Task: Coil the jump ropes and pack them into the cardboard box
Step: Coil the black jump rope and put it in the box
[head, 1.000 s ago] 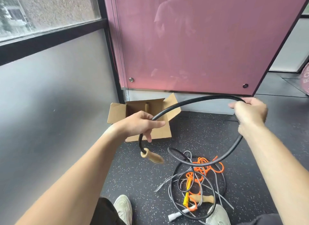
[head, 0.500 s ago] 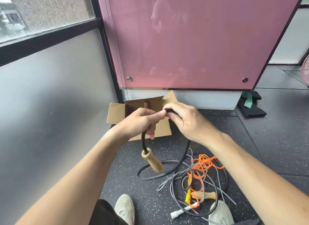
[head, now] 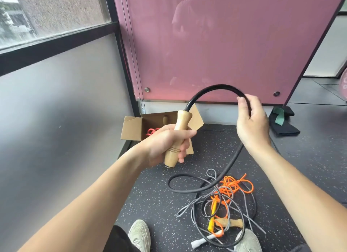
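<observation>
My left hand (head: 167, 144) grips the wooden handle (head: 178, 137) of a thick black jump rope (head: 214, 88), held upright. The rope arches up and right into my right hand (head: 250, 124), which is closed around it, then drops to a loop on the floor. Behind my left hand stands the open cardboard box (head: 132, 128), with a red rope (head: 152, 131) and a wooden handle inside. On the floor near my feet lies a tangle of grey rope (head: 193, 205) and orange rope (head: 234, 186), with a second wooden handle (head: 230, 222).
A frosted glass wall runs along the left and a pink panel (head: 225, 45) stands behind the box. A black and green cloth bundle (head: 281, 122) lies at the right. My shoes (head: 139, 235) are at the bottom, on speckled rubber flooring.
My left hand has shifted from the rope to the wooden handle and turned it upright. My right hand has moved right and up, drawing the black rope into an arch.
</observation>
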{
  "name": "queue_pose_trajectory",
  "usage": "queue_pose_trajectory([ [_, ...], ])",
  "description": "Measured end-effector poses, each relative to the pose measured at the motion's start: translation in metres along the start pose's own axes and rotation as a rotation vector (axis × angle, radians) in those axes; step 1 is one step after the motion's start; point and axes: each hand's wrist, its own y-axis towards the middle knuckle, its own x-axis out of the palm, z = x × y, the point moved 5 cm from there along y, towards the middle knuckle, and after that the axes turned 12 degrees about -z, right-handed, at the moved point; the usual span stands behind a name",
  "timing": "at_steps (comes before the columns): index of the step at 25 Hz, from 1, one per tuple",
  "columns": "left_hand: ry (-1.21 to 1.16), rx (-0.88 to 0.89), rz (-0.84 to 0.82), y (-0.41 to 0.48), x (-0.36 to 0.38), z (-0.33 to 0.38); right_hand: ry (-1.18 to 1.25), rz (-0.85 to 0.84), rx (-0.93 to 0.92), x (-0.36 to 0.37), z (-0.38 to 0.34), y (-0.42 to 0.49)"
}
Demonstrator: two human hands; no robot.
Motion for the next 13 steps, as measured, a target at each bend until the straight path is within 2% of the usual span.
queue_pose_trajectory([
  [2,-0.238,0.095,0.033,0.001,0.004,0.011,-0.028,-0.143,0.031,0.013,0.006,-0.004],
  [4,-0.364,0.234,0.133,0.002,0.002,0.023,-0.052,-0.336,0.053,0.036,0.007,-0.014],
  [7,-0.393,0.444,0.33,0.004,-0.007,0.03,-0.117,-0.682,0.119,0.08,-0.001,-0.045],
  [10,-0.41,0.554,0.505,0.005,-0.023,0.03,0.013,-0.964,0.232,0.122,-0.01,-0.084],
  [13,-0.355,0.625,0.715,-0.006,-0.062,0.031,0.157,-1.055,0.319,0.134,-0.016,-0.098],
])
